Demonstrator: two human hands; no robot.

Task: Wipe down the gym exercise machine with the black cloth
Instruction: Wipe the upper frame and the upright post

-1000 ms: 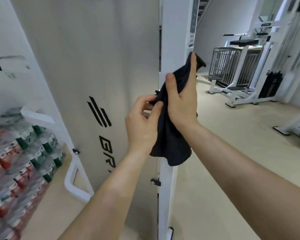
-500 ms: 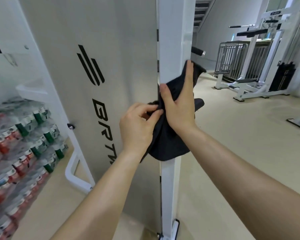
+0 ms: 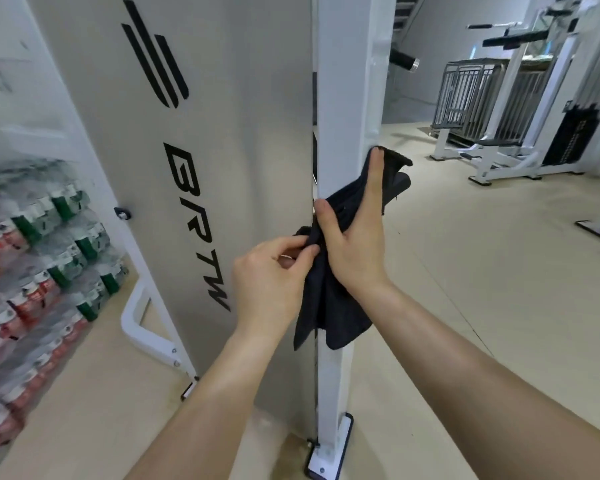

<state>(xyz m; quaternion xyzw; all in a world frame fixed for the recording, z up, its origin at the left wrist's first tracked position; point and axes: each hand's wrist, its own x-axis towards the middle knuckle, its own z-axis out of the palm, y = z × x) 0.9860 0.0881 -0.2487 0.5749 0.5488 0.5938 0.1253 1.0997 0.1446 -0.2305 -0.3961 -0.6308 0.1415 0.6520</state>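
Note:
The exercise machine stands right in front of me: a white upright post (image 3: 349, 81) with a grey side panel (image 3: 243, 133) bearing black lettering. A black cloth (image 3: 329, 306) is draped over the post at mid height. My right hand (image 3: 355, 233) presses the cloth flat against the post, fingers straight and pointing up, thumb on the left edge. My left hand (image 3: 271, 275) pinches a fold of the cloth between thumb and fingers just left of the post. The cloth's lower end hangs loose below both hands.
Shrink-wrapped packs of bottles (image 3: 32, 271) are stacked on the left beside the machine's white base bar (image 3: 142, 327). The post ends in a foot plate (image 3: 329, 455) on the beige floor. Another white gym machine (image 3: 520, 140) and a metal cage stand far right.
Both hands and the cloth have slid down the post, from near the logo height to lower beside the lettering. My view has tilted down, and the foot plate now shows.

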